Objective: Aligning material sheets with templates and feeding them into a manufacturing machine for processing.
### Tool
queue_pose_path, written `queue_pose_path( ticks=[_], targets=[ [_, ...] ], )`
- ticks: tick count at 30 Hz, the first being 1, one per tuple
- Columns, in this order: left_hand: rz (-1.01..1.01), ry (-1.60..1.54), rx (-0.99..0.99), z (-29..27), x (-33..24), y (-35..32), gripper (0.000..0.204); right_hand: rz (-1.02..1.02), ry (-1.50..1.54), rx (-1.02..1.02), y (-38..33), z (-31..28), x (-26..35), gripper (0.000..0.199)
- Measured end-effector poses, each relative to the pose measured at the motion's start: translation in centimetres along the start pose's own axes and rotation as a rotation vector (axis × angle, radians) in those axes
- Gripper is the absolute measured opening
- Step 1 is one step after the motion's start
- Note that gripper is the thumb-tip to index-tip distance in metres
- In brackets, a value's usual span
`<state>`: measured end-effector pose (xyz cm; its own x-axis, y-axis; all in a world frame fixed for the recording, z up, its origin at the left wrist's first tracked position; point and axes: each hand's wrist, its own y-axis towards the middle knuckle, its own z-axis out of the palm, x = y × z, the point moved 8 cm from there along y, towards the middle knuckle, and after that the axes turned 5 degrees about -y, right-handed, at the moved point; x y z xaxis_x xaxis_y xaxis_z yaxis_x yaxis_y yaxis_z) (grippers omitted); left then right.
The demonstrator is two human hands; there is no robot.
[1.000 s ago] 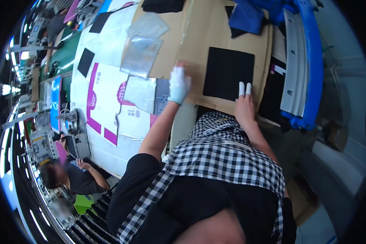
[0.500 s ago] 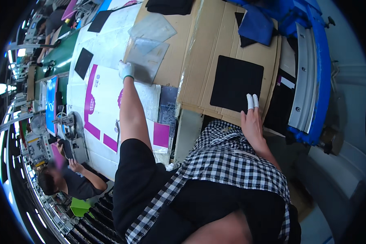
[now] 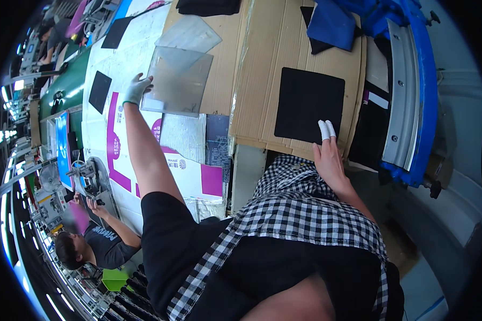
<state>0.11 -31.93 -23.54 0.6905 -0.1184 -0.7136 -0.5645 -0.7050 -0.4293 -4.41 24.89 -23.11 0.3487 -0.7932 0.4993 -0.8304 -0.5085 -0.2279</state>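
"Reaching out to the clear sheet point(image 3: 172, 88) on the table, what should the left hand point(image 3: 138, 90) mind?"

"Its grip on the edge, I'd say. Thumb and fingers taking only the rim would keep the sheet flat. The second clear sheet point(image 3: 193, 33) overlaps its far side, so a slow, level pull would be less likely to drag both."

"Is that glove pinching it now?"

"I cannot tell. The fingers are half curled at the sheet's left edge, but whether they touch or grip is hidden."

"And the right hand point(image 3: 331, 160)?"

"Two capped fingers lie straight, side by side, at the lower right edge of the black square point(image 3: 309, 104), with the thumb apart, pinching nothing. Light pressure there should steady it on the cardboard point(image 3: 262, 75) without creasing it."

"What else is hard to make out?"

"The right palm is turned away. A dark piece point(image 3: 317, 47) lies mostly under the blue cloth point(image 3: 332, 25), so its shape is anyone's guess. The black stack point(image 3: 209, 6) is cut off at the top, and whatever the co-worker point(image 3: 110, 246) on the left handles is too small to name."
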Motion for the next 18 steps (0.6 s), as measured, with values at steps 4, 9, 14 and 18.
queue_pose_path(
  ticks=[4,9,14,18],
  targets=[
    [0.315,-0.168,0.351,-0.2,-6.8,-6.5,0.057,-0.029,0.085,0.002,0.7,0.0,0.5,0.046],
    [0.571,-0.408,0.257,0.2,-13.3,-15.7,0.055,0.104,0.754,0.253,1.9,0.9,2.2,0.041],
    [0.203,-1.355,1.178,14.7,-10.3,-18.5,0.055,-0.010,1.284,0.165,4.2,-0.7,5.4,0.048],
    [-0.346,-1.961,1.510,26.1,-10.8,-27.5,0.040,-0.173,1.564,0.012,5.6,-3.1,6.4,0.057]
  ],
)
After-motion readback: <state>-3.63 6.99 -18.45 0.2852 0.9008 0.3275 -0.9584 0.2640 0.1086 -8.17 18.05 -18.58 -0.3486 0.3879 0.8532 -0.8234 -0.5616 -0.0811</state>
